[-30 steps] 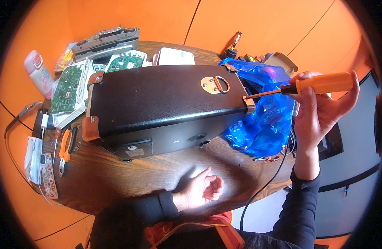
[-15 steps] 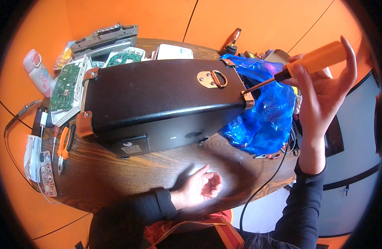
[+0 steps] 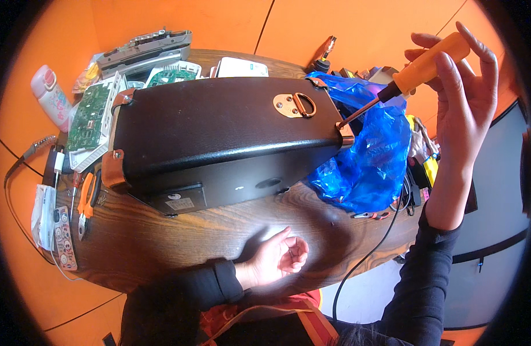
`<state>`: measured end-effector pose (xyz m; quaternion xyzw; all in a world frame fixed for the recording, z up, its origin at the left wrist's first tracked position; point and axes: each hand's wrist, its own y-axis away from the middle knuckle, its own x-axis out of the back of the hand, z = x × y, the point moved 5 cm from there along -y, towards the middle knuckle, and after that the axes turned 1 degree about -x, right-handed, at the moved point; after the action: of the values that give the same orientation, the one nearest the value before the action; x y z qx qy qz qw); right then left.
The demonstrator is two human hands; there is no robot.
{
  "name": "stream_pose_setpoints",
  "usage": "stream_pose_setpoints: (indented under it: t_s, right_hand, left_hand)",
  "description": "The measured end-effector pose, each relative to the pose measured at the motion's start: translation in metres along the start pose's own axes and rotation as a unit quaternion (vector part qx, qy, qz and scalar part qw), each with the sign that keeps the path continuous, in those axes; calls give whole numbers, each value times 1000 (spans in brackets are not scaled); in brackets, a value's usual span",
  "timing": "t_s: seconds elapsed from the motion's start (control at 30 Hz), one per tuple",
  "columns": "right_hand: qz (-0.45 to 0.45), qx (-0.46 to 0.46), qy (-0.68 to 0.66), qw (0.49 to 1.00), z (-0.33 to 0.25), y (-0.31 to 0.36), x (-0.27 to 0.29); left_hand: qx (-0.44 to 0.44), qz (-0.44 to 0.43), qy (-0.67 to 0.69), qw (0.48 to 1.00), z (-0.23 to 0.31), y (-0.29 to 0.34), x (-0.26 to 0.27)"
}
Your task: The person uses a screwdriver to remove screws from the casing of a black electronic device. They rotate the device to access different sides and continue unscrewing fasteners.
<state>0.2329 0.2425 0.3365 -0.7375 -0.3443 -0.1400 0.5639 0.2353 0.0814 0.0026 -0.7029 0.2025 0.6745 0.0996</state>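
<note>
A dark brown box with a metal D-ring plate and orange-brown corner pieces lies on the wooden table. My right hand grips the orange handle of a screwdriver between thumb and fingers, its index finger stretched along the handle's end. The screwdriver slants down to the left, its tip at a screw on the box's near right corner piece. My left hand rests palm up near the table's front edge, fingers loosely curled, thumb apart, holding nothing.
A crumpled blue plastic bag lies against the box's right end. Behind and left are green circuit boards in white housings and a pink-white bottle. Orange-handled pliers and a phone lie left. A black cable hangs over the front edge.
My right hand has moved slightly up and to the right, its fingers shifted on the screwdriver handle, which tilts up more. My left hand has stayed nearly in place.
</note>
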Motion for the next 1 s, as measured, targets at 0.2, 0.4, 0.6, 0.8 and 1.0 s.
stream_pose_setpoints:
  t_s: [0.2,0.4,0.6,0.8,1.0]
  right_hand:
    - [22,-32,-88,995,8,4,-10]
    - [144,25,60,987,-5,13,-21]
    - [-19,5,-131,991,5,-3,-32]
    - [51,26,-80,995,10,-1,-21]
    - [23,0,-182,983,15,1,-20]
  left_hand:
    - [2,2,-13,1000,0,-1,4]
    - [2,9,-1,1000,0,-3,7]
    - [-3,19,-15,1000,0,0,2]
    - [-1,32,-18,999,0,1,2]
    - [-5,20,-17,1000,0,0,4]
